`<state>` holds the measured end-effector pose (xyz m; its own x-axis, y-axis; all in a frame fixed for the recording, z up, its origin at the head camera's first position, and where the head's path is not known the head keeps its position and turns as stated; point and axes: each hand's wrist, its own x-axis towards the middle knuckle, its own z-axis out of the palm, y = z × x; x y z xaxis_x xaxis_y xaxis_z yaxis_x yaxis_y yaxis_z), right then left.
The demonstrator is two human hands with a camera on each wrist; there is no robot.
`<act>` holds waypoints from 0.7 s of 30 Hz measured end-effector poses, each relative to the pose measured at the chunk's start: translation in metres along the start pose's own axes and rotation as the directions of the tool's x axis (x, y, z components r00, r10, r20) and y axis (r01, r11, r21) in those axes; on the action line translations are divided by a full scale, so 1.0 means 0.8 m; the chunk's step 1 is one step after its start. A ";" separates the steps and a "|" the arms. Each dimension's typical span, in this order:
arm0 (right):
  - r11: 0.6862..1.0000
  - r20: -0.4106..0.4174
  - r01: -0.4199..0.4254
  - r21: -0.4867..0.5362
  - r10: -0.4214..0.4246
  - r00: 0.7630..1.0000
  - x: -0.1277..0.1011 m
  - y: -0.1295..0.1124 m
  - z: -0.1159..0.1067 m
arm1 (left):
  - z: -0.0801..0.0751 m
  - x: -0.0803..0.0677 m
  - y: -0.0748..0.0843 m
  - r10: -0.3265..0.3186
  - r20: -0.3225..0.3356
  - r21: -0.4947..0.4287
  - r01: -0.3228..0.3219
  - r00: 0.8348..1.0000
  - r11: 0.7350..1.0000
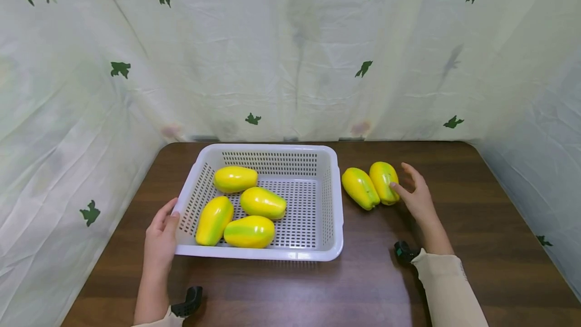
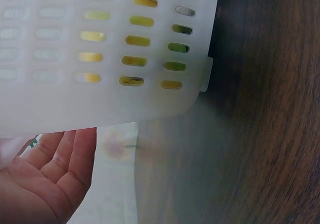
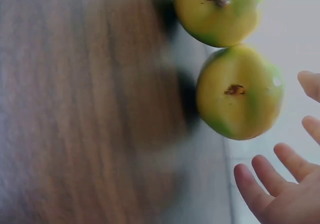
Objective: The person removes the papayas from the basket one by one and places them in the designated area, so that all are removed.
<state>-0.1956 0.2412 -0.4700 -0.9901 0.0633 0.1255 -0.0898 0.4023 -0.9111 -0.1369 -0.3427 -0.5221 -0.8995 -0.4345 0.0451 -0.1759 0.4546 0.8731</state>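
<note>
1. Resting open against the white basket's [image 1: 333, 201] near-left wall, the left hand [image 1: 161, 238] gripped nothing.
2. Right hand [image 1: 415, 196], fingers loose, touched the right papaya [image 1: 383, 181] beside another papaya [image 1: 360, 188] on the table [image 1: 476, 226].
3. No readable writing showed.

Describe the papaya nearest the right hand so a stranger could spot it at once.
Start at the white basket on the brown table. Two papayas lie outside it, to its right. It is the papaya farther from the basket, next to the right hand.
</note>
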 end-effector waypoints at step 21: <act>0.983 -0.048 0.180 -0.023 -0.181 0.982 0.002 -0.083 0.003 | -0.018 -0.047 0.103 -0.063 0.074 -0.061 0.068 0.995 0.996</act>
<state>-0.1916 0.2122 -0.4105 -0.9513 0.0329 0.3065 -0.2637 0.4281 -0.8644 -0.1116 -0.2997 -0.4447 -0.9137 -0.4038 -0.0462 -0.2116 0.3758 0.9022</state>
